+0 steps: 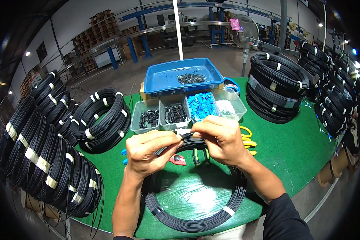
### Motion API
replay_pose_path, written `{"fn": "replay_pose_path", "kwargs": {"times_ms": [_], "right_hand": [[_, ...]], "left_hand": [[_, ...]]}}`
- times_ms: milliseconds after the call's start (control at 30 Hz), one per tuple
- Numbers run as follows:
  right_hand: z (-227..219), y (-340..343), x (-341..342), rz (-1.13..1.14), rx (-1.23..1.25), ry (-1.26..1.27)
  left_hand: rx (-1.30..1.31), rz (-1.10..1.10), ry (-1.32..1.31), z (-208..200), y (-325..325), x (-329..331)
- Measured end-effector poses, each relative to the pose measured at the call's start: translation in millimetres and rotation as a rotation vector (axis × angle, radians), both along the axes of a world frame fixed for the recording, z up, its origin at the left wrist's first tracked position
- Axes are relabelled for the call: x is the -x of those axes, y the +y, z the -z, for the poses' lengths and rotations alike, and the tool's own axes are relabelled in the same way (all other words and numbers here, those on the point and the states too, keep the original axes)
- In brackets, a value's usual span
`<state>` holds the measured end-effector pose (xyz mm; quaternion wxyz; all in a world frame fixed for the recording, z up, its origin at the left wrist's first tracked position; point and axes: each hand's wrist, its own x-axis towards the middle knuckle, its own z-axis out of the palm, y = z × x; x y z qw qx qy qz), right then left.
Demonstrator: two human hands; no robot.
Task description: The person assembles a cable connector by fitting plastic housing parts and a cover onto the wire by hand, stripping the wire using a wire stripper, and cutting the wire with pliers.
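Above the near part of the table my left hand (153,151) and my right hand (222,140) meet, fingertips pinched from both sides on a small black connector piece (186,136). Its finer details are partly covered by the fingers. Below them lies a coil of black cable (196,225), bound with white tape. Within and behind the coil are a red-handled tool (178,160) and a tool with green-and-black handles (201,157). Yellow-handled scissors (249,142) lie beside my right hand, and blue handles (124,156) show beside my left wrist.
Clear bins hold black parts (149,119), more black parts (176,115), blue parts (202,106) and white pieces (225,107). Behind stands a blue tray (160,81) with dark scraps. Taped cable coils are piled left (48,156) and right (277,90) on the green table (282,160).
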<state>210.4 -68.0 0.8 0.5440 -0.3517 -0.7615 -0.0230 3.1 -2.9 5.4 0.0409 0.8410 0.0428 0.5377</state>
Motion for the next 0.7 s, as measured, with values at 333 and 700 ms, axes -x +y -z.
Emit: {"fn": "replay_pose_path", "kwargs": {"times_ms": [333, 700], "right_hand": [[1.2, -1.3, 3.7, 0.017, 0.007, 0.036], [0.9, -4.8, 9.6, -0.02, 0.009, 0.018]], "left_hand": [[0.099, -0.016, -0.107, 6.9, -1.7, -5.0], [0.597, 0.341, -0.345, 21.0, 2.1, -1.4]]}}
